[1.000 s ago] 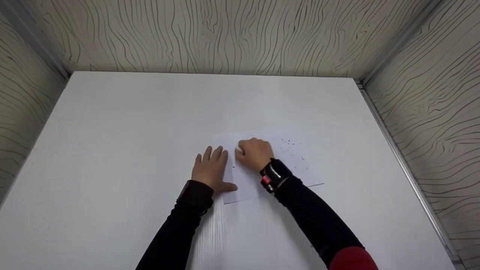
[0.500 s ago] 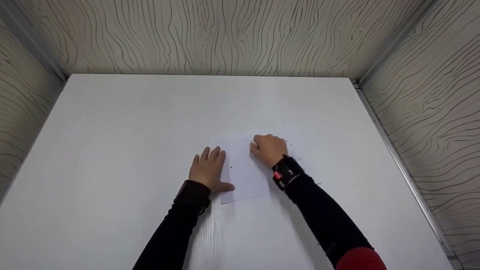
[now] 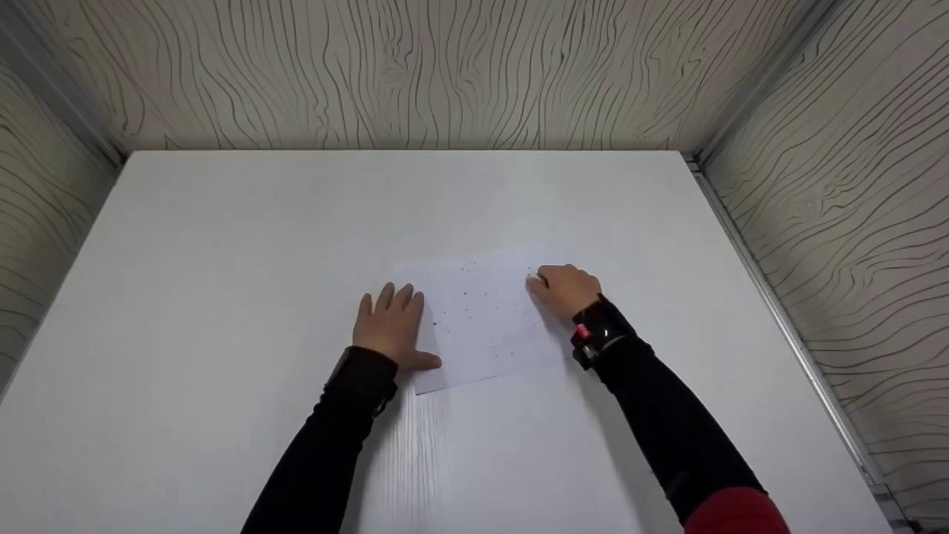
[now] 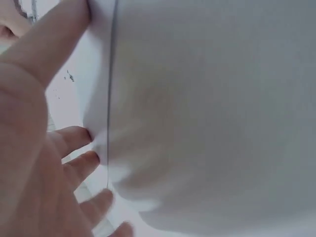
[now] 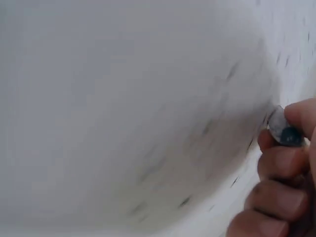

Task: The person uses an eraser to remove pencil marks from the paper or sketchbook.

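Note:
A white sheet of paper (image 3: 474,341) lies on the white table, sprinkled with small dark crumbs. My left hand (image 3: 390,330) rests spread on the sheet's left edge, its thumb apart from the other fingers. At the sheet's right side, my right hand (image 3: 569,291) pinches a small eraser (image 5: 278,124) between thumb and curled forefinger. That eraser is white with a dark blue part, and its end meets the paper in the right wrist view. In the head view the hand mostly hides it.
The white table (image 3: 245,245) extends around the sheet on all sides. Wood-grain patterned panels (image 3: 415,74) enclose its back and sides, and a metal rail (image 3: 786,326) runs along the right edge.
My right hand has moved rightward across the sheet with the eraser, uncovering the crumb-strewn middle. Crumbs lie differently. My left hand keeps its place on the paper; the view has shifted slightly.

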Demonstrator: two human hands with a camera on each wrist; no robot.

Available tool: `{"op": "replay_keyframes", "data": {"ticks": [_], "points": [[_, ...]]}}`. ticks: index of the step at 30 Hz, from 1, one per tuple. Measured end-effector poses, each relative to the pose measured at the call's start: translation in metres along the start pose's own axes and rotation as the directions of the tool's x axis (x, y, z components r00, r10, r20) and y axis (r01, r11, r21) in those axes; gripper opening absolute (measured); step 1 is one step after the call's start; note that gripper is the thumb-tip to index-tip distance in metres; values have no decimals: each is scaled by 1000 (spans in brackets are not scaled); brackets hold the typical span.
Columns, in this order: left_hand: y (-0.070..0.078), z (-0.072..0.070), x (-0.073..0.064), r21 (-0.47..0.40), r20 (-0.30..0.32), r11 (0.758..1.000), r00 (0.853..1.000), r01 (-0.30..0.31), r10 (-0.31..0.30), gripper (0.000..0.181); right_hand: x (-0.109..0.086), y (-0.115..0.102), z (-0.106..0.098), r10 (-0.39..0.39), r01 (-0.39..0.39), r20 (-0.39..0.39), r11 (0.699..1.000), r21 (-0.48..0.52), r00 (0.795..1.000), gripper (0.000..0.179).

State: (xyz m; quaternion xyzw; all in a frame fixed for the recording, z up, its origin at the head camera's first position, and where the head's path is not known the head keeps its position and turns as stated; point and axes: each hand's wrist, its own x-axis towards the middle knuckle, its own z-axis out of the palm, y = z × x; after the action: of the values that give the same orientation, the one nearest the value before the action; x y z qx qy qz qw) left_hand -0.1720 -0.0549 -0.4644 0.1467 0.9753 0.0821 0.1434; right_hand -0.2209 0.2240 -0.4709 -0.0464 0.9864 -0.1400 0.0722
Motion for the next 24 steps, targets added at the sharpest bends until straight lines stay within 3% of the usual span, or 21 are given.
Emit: {"op": "replay_keyframes", "data": {"ticks": [5,9,14,17,21,24], "points": [[-13,3,3,-33,-26,999,1000,-18,17,101,-3,14,-2,-73,33,135,961,276,988,41],[-14,11,-1,-84,-57,996,998,-35,31,94,-8,10,-4,-83,38,125,945,325,989,40],[-6,19,-10,-84,-84,995,995,-55,48,85,-21,-11,4,-61,46,64,974,223,996,34],[-2,23,-13,-58,-99,997,994,-60,54,84,-30,-35,18,-144,139,42,985,98,989,33],[-3,26,-16,-37,-113,999,993,-39,34,85,-35,-57,32,-274,274,6,961,-32,962,32],[-5,27,-16,-37,-120,999,992,-32,27,85,-33,-50,31,-233,228,-46,970,-81,971,33]]}}
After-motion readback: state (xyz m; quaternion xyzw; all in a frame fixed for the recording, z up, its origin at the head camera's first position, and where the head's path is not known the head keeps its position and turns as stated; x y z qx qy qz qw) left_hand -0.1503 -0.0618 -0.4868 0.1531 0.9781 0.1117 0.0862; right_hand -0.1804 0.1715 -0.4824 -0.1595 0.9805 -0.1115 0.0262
